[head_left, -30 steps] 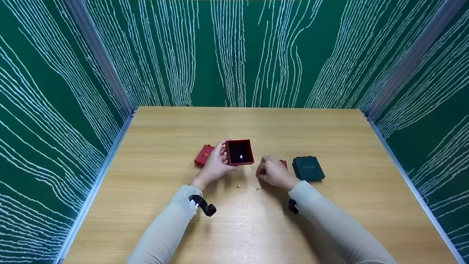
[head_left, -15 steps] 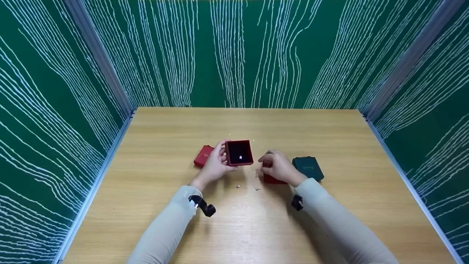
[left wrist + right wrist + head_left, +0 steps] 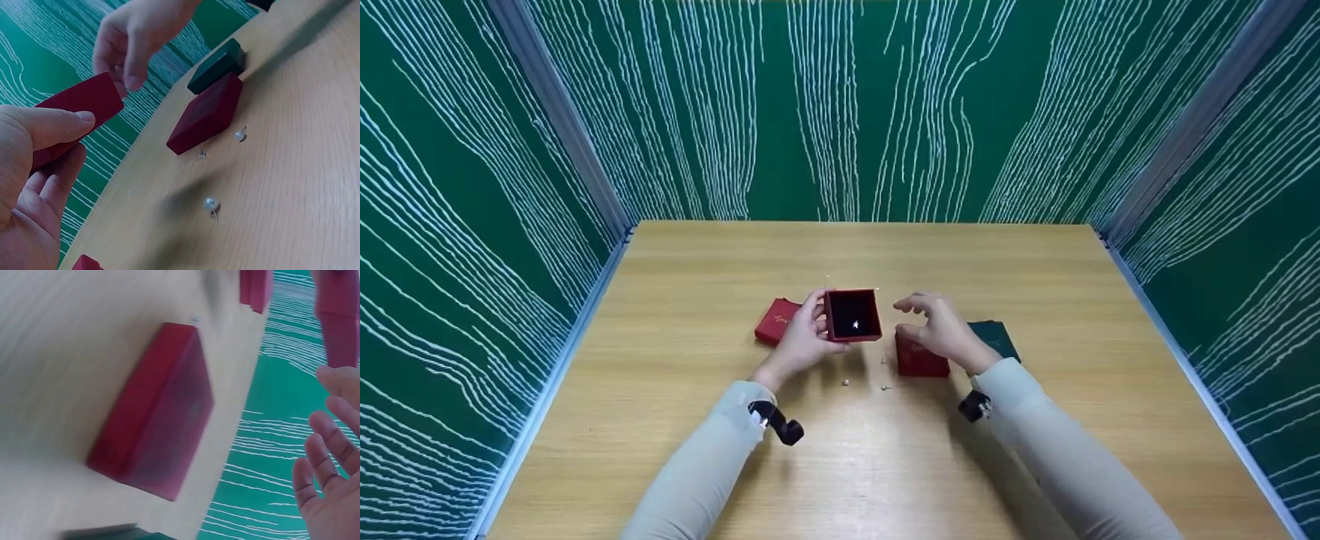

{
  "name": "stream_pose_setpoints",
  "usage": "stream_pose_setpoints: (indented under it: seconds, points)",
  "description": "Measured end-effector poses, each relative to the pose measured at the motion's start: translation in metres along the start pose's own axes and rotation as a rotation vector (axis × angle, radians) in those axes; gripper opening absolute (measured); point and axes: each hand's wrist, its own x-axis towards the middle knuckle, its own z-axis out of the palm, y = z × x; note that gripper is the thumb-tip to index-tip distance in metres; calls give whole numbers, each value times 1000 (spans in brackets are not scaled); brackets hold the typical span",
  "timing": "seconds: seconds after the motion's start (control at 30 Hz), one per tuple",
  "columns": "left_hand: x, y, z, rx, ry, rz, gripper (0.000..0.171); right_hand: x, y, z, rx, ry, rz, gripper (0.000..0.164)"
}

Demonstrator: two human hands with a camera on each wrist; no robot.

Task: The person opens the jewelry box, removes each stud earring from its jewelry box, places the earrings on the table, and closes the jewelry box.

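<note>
My left hand [image 3: 804, 334] grips a lidless red jewellery box [image 3: 861, 337], thumb on one wall and fingers beneath in the left wrist view. A tiny shiny silver piece [image 3: 855, 325] shows on its black lining. My right hand [image 3: 945, 330] hovers right of that box, thumb and fingers apart, nothing visible between them. Below it lies a shut-looking red box [image 3: 924, 361] with faint gold lettering. Two pearl stud earrings [image 3: 211, 203] lie on the table before the boxes. A small silver earring-like piece [image 3: 201, 154] rests close to the red box's corner.
Another red box or lid [image 3: 775, 321] with gold lettering lies behind my left hand. A dark green box [image 3: 997, 341] sits at the right, partly covered by my right hand. Tiny specks [image 3: 828, 277] dot the wooden table [image 3: 735, 255] farther back. Green patterned panels [image 3: 780, 112] enclose it.
My right hand has risen off the table and moved back and right; its curled fingers have spread apart. More of the red box beneath it shows. The left hand and its box have barely moved.
</note>
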Motion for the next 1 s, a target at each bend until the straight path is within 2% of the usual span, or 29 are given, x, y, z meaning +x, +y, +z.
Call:
stream_pose_setpoints:
  seconds: [0.27,0.47,0.77,1.0]
  points:
    - [1,-1,4,-13,-12,8,105,0,-13,-9,39,78,-104,31]
    - [1,0,6,-9,-26,14,105,-1,-24,-11,47,100,-131,31]
    - [2,2,10,-8,-47,12,104,-4,-36,-8,17,89,-159,28]
    - [3,3,14,-48,-58,18,103,-3,-40,-2,18,69,-177,27]
